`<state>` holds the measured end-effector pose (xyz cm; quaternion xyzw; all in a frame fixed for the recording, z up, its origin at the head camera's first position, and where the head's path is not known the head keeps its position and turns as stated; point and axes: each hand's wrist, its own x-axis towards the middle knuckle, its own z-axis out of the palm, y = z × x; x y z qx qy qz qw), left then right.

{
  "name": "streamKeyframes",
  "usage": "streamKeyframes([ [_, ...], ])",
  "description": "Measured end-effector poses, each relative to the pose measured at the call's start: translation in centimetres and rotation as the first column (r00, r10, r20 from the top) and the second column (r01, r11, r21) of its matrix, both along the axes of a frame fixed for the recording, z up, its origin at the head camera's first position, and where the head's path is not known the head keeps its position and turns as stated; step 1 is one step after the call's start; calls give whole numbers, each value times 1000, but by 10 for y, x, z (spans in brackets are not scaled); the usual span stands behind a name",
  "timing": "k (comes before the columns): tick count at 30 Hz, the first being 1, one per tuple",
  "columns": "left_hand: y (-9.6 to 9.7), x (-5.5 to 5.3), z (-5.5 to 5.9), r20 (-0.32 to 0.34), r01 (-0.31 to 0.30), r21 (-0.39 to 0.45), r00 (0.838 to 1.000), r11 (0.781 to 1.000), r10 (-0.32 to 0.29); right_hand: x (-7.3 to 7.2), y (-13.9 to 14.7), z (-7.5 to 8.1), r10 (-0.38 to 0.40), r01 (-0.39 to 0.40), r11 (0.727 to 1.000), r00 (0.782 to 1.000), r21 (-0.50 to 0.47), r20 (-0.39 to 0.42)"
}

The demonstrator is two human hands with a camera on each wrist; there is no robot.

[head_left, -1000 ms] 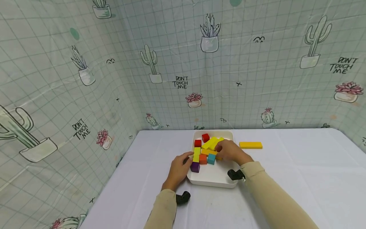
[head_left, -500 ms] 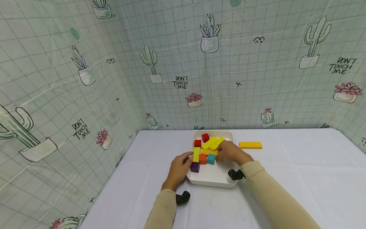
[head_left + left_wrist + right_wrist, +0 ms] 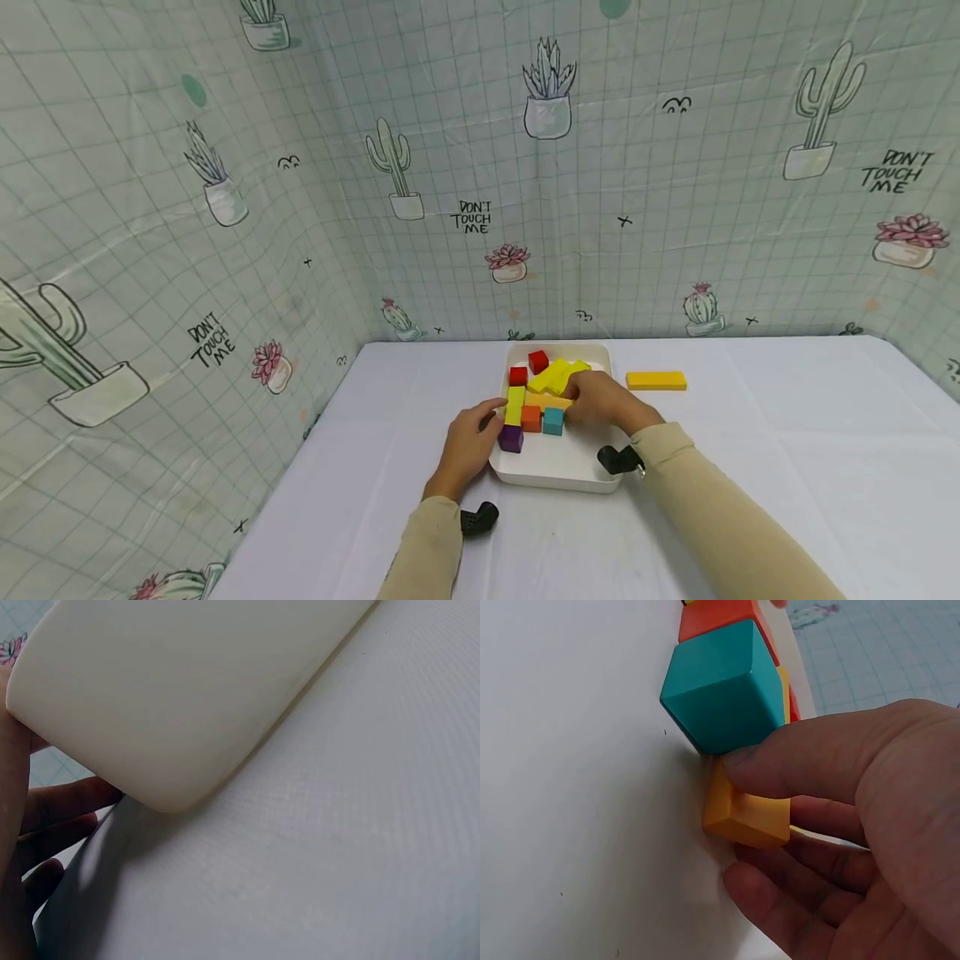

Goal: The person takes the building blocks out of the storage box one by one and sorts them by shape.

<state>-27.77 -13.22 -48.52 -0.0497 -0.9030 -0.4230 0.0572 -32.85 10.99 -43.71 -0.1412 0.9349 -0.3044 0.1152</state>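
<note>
Head: orange block (image 3: 546, 402) lies flat inside the white tray (image 3: 555, 465), long axis roughly left-right across it. Left end is at the yellow column (image 3: 514, 407), right end goes under the right hand (image 3: 603, 398). Red-orange cube (image 3: 531, 418) and teal cube (image 3: 552, 422) sit on its near side, two slanted yellow blocks (image 3: 558, 377) on its far side. Right forearm comes in from lower right, hand pointing left, palm down. Left hand (image 3: 463, 450) is at the tray's left wall by the purple cube (image 3: 512, 439), forearm up from the bottom. Hands well apart.

Left wrist: tray's outer wall and rounded corner fill the top. Fingers (image 3: 67, 806) relaxed, slightly separated, reaching to the tray side; they hold no block.

Right wrist: block's end face points down the picture, long axis running up past the teal cube. Thumb (image 3: 795, 757) on one side, fingers behind on the other: end pinched. Teal cube sits right beside the thumb tip.
</note>
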Motion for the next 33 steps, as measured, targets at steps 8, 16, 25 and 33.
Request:
streamKeyframes([
  [8,-1,-1,0,-1,-3,-1,1000,1000,3,0,0,1,15,-15,1000,1000,1,-10],
  [16,-1,0,-1,0,10,12,1000,1000,-10,-3,1,-1,39,-41,998,998,-38,-55],
  [25,0,2,-2,19,2,-2,1000,1000,-2,0,8,-3,13,-19,985,999,-173,-38],
  [33,0,3,-1,5,-4,7,1000,1000,4,1,14,-2,-41,44,911,999,-410,14],
])
